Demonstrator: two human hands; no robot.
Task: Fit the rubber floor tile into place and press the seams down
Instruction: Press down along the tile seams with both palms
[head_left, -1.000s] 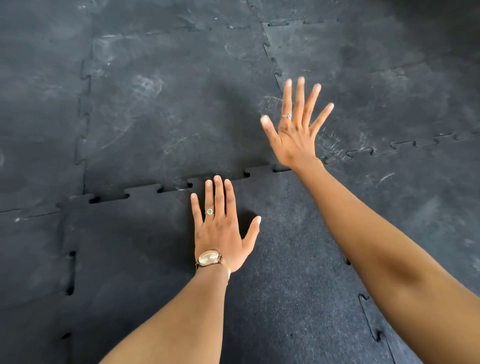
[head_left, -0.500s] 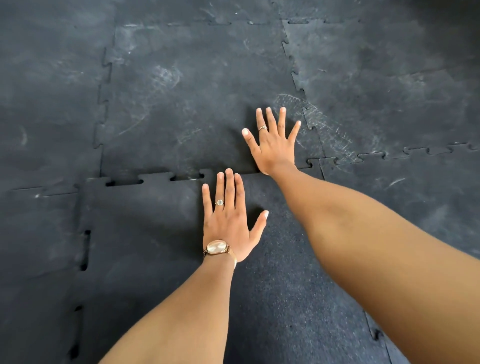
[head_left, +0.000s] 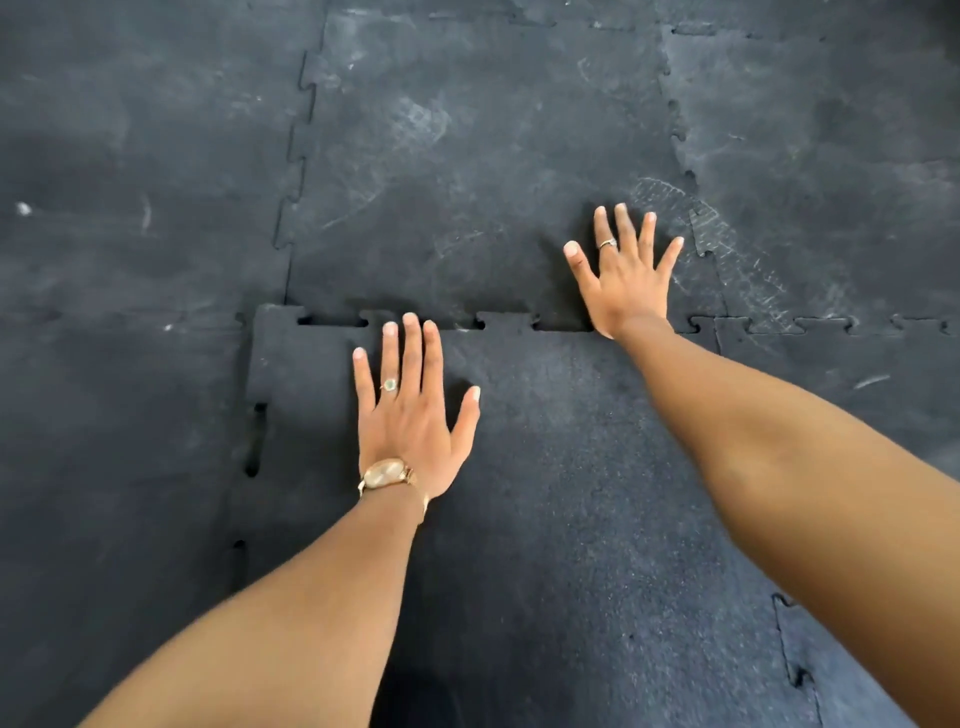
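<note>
Dark interlocking rubber floor (head_left: 156, 156), scuffed with pale dusty marks, filling the whole view; darker, cleaner square rubber floor tile (head_left: 545, 493) lying in its gap at lower centre, puzzle teeth meeting the neighbours along the far seam (head_left: 467, 323) and left seam (head_left: 254, 441). Left hand (head_left: 410, 415), wearing a gold wristwatch (head_left: 387, 474), flat and open on the tile, fingers together, tips just at the far seam; right hand (head_left: 628, 283) splayed open, holding nothing, palm on the neighbouring tile with its heel over the seam. Dark slots showing between several teeth, so probably not fully seated, though shadow makes that hard to judge. To do well: weight through the heel of the palm directly over each raised tooth; working along the far seam from one end; then the left seam; no sliding, which could drag the teeth out.
</note>
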